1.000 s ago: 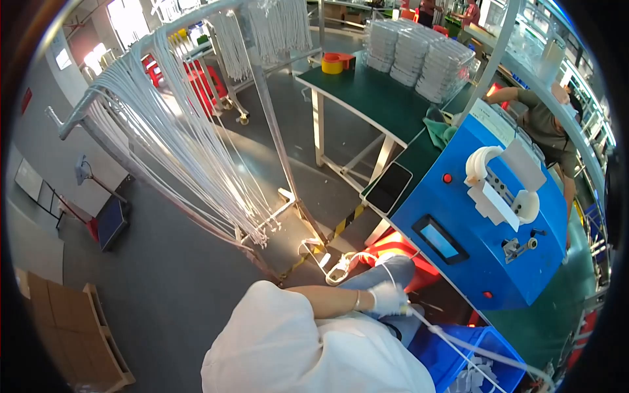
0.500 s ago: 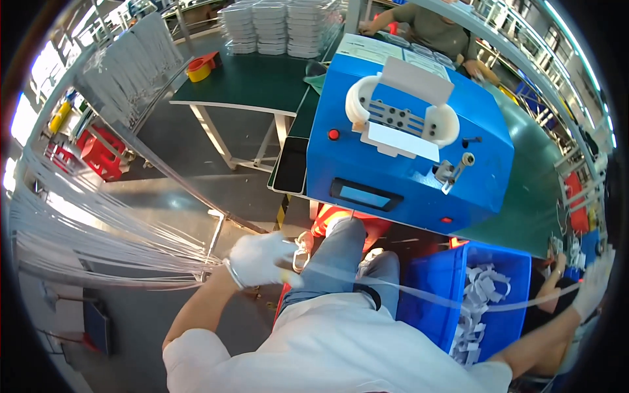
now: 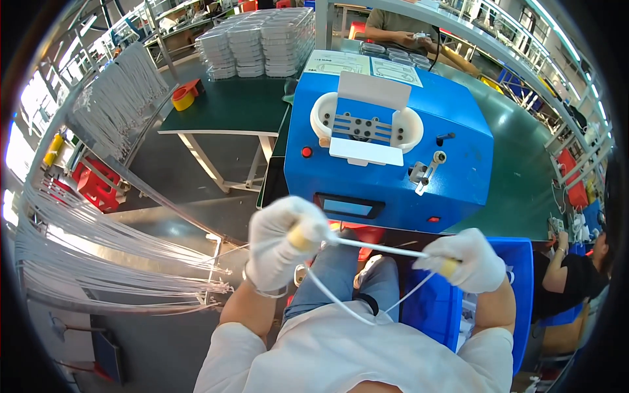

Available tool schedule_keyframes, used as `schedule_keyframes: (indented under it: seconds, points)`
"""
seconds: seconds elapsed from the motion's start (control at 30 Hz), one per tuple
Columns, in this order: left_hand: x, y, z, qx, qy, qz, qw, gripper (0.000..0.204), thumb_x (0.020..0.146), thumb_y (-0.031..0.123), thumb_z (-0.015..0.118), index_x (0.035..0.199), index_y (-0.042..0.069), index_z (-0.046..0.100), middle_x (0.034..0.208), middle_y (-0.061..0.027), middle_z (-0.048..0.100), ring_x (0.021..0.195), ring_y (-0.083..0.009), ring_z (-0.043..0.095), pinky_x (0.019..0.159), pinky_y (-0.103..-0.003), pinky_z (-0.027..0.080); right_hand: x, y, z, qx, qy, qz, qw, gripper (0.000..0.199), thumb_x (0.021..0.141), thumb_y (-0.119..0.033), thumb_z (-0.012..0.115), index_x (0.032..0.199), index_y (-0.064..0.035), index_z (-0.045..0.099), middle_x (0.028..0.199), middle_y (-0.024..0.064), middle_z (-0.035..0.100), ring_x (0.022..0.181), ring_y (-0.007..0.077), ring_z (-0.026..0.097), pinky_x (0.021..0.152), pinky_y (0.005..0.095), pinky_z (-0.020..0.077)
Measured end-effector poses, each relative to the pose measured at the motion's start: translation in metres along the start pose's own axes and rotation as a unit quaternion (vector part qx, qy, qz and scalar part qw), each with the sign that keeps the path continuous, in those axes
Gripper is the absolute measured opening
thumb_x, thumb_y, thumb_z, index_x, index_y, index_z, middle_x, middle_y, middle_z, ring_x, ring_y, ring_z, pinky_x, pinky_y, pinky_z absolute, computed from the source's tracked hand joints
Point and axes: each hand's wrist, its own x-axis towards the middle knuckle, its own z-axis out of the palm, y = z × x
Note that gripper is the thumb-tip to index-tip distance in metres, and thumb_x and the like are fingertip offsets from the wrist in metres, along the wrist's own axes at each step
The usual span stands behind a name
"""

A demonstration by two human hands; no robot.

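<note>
Both my hands wear white gloves, with yellow coverings showing on some fingertips. A white cable (image 3: 383, 248) runs nearly straight between them, and a slack loop of it hangs below over my lap. My left hand (image 3: 286, 245) is closed round one part of the cable, in front of the blue machine. On the other side, my right hand (image 3: 468, 261) pinches the cable above the blue bin. The blue machine (image 3: 386, 190) stands just ahead, with two white round guides (image 3: 407, 131), a small screen (image 3: 347, 207) and a metal arm (image 3: 429, 173) on it.
At the left, many white cables (image 3: 124, 255) hang along a metal rack. A blue bin (image 3: 517, 314) with white scraps stands at my right. Stacked clear trays (image 3: 255, 46) and a yellow tape roll (image 3: 183, 98) rest on the green table (image 3: 229, 108). Co-workers (image 3: 573, 275) sit right and beyond.
My right hand has come in from the far right toward the middle. My left hand has risen and moved slightly right. The cable now spans a short gap with a loop below.
</note>
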Motion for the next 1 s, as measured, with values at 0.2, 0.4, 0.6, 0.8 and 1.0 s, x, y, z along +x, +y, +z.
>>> schedule_keyframes:
  seconds: [0.2, 0.4, 0.6, 0.8, 1.0]
  points:
    - [0.018, 0.002, -0.045, -0.005, 0.154, -0.062, 0.986, 0.027, 0.094, 0.026, 0.055, 0.081, 0.003, 0.057, 0.049, 0.0048, 0.041, 0.036, -0.0028, 0.032, 0.034, -0.018, 0.024, -0.059, 0.062, -0.018, 0.025, 0.174, 0.135, 0.975, 0.014, 0.084, -0.011, 0.061, 0.08, 0.0013, 0.068, 0.067, 0.0047, 0.062, 0.052, 0.0094, 0.055, 0.049, 0.0202, 0.0411]
    - [0.06, 0.001, -0.032, 0.078, 0.094, -0.136, 0.983, 0.019, 0.09, 0.02, 0.061, 0.09, 0.001, 0.06, 0.063, 0.0012, 0.053, 0.045, -0.0002, 0.038, 0.039, -0.015, 0.027, -0.071, 0.063, -0.019, 0.128, 0.316, 0.302, 0.89, 0.012, 0.086, -0.01, 0.06, 0.08, -0.0006, 0.065, 0.06, -0.0027, 0.05, 0.049, 0.0023, 0.041, 0.045, 0.0183, 0.0299]
    - [0.085, -0.011, -0.026, 0.11, 0.086, -0.119, 0.983, 0.012, 0.091, 0.011, 0.059, 0.098, 0.001, 0.056, 0.072, -0.0046, 0.062, 0.047, 0.0003, 0.04, 0.04, -0.014, 0.029, -0.078, 0.081, -0.019, 0.031, 0.383, 0.213, 0.898, 0.019, 0.089, -0.015, 0.056, 0.076, -0.0015, 0.06, 0.056, -0.0035, 0.045, 0.043, 0.0013, 0.037, 0.04, 0.017, 0.0248]
    - [0.093, -0.027, -0.016, 0.117, 0.147, -0.031, 0.982, 0.011, 0.09, 0.01, 0.06, 0.096, 0.0, 0.057, 0.074, -0.0062, 0.063, 0.054, -0.002, 0.048, 0.045, -0.015, 0.034, -0.073, 0.087, -0.019, 0.024, 0.399, 0.208, 0.893, 0.019, 0.089, -0.016, 0.056, 0.076, -0.0027, 0.06, 0.056, -0.0052, 0.044, 0.044, 0.0004, 0.034, 0.041, 0.0172, 0.023]
    - [0.089, -0.024, -0.008, 0.208, 0.15, -0.061, 0.965, 0.01, 0.089, 0.007, 0.062, 0.092, -0.001, 0.058, 0.081, -0.0082, 0.066, 0.068, -0.0072, 0.059, 0.059, -0.02, 0.046, -0.073, 0.087, -0.025, 0.075, 0.388, 0.233, 0.888, 0.014, 0.088, -0.011, 0.057, 0.078, -0.0024, 0.061, 0.064, -0.0036, 0.049, 0.053, 0.0012, 0.038, 0.047, 0.0179, 0.0267]
